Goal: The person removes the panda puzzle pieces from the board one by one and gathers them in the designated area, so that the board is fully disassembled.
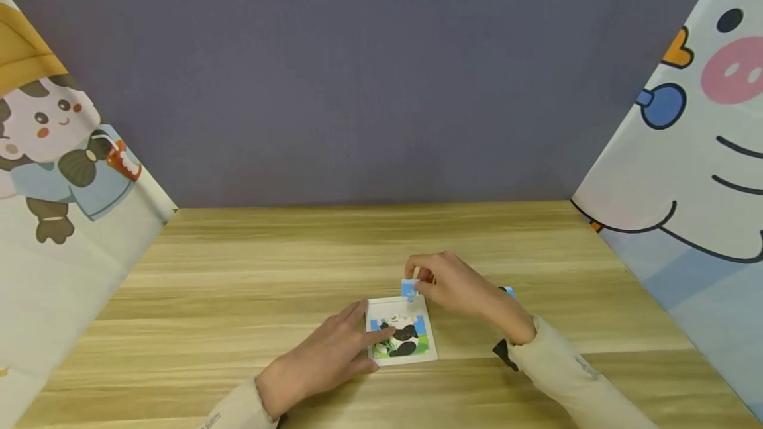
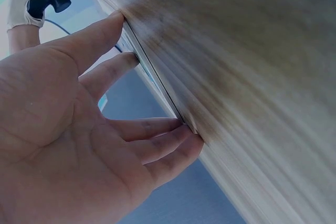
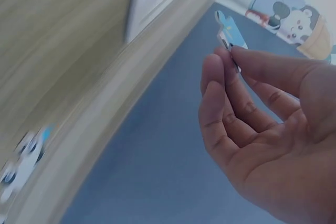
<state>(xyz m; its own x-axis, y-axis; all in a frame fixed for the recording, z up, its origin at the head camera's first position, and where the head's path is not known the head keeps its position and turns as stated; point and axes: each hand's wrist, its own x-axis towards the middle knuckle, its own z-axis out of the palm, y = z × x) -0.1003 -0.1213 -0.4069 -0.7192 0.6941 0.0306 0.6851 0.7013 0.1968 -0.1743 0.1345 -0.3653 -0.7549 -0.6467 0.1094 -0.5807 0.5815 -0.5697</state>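
Note:
A square panda jigsaw puzzle in a white tray (image 1: 433,353) lies flat on the table. Its lower part shows the panda's black-and-white body, blue background and green grass, while the upper part is bare white. My left hand (image 1: 334,353) rests spread along the tray's left side, one finger reaching onto the picture. Thumb and fingertips of my right hand (image 1: 450,283) pinch a blue jigsaw piece (image 1: 409,288) over the tray's top edge. In the right wrist view that blue piece (image 3: 231,31) stands tilted between the fingertips, raised above the table.
Another jigsaw piece (image 3: 23,163) with panda face markings lies on the wooden table (image 1: 268,263) to the right, mostly hidden behind my right wrist in the head view. A grey panel (image 1: 369,85) stands behind the table, with cartoon-printed panels (image 1: 65,217) at both sides.

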